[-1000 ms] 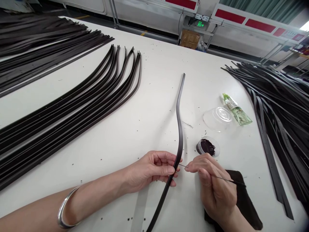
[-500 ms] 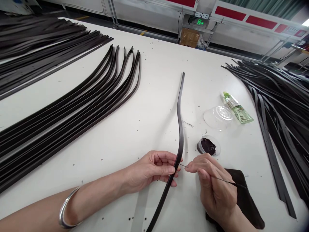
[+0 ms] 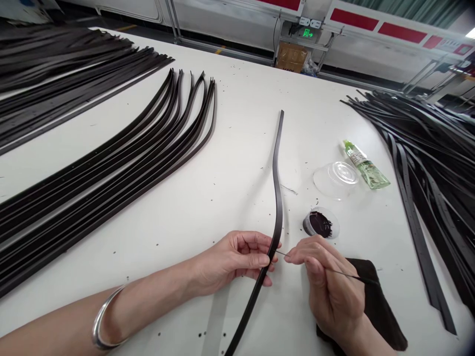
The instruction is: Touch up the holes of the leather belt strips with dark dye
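Black leather strap, dark brown paint, white table flecked with black specks

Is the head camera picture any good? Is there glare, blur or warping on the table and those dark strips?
In the head view, the wide lens bows the white table and the stacked dark strips; a bright light blows out at top right; the held dark strip stays sharp, casting only a faint shadow.

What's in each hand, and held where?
The left hand holds a dark leather strap partway along its length, between thumb and fingers. The right hand pinches a thin pointed rod toward its tip.
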Tool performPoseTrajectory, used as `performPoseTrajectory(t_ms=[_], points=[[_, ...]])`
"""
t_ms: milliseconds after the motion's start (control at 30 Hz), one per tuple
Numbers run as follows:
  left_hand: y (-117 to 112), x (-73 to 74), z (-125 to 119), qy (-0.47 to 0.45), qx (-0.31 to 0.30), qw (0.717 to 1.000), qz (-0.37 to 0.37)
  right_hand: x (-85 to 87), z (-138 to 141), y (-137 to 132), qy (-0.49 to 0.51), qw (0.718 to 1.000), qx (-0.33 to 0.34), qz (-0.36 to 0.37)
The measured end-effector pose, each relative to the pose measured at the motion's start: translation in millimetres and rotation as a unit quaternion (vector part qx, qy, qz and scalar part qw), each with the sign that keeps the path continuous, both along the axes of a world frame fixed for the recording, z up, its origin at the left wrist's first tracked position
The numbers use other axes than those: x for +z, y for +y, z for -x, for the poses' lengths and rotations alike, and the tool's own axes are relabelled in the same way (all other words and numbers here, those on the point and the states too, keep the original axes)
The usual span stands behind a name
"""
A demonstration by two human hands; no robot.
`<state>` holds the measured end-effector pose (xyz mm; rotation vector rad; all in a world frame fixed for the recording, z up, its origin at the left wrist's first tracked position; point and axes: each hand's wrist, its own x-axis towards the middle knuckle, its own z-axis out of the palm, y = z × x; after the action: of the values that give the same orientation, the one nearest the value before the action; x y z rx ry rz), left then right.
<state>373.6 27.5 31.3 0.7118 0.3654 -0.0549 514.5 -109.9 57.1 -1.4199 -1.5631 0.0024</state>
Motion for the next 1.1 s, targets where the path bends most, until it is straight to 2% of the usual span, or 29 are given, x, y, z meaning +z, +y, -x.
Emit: performPoseTrajectory(t_ms=[367,467,533,633,733,900,1000,1100], points=[[-0.5,0.8,0.0,-0.001,0.008,1.000,0.004,-0.7,-0.3,-1.9,-0.001,1.000,0.011,-0.008],[-0.7,0.2,0.3,0.000,0.011,1.000,0.006,-4.8,-0.8,-7.2,0.024,1.000,0.008,0.007],[-0.7,-0.8,1.1,0.002,0.017,1.000,0.010,-9.2,-0.4,-11.5,0.062,0.998,-0.015,-0.008],[-0.5,-1.4,2.5,0.008,0.021,1.000,0.019,-13.7,1.0,-12.8,0.132,0.984,-0.105,-0.057],[-0.4,-0.3,3.5,0.003,0.016,1.000,0.023,-12.2,1.8,-5.8,0.182,0.971,-0.156,-0.006],[-1.2,-0.4,4.3,-0.033,-0.003,0.999,-0.001,-6.8,-2.1,9.9,0.285,0.940,-0.125,0.142],[-2.2,-2.2,4.5,-0.040,-0.002,0.999,-0.006,-4.7,-5.2,15.3,0.336,0.920,-0.115,0.163],[-3.1,-2.9,5.3,-0.036,0.009,0.999,0.005,-0.3,-7.9,19.0,0.353,0.915,-0.119,0.152]])
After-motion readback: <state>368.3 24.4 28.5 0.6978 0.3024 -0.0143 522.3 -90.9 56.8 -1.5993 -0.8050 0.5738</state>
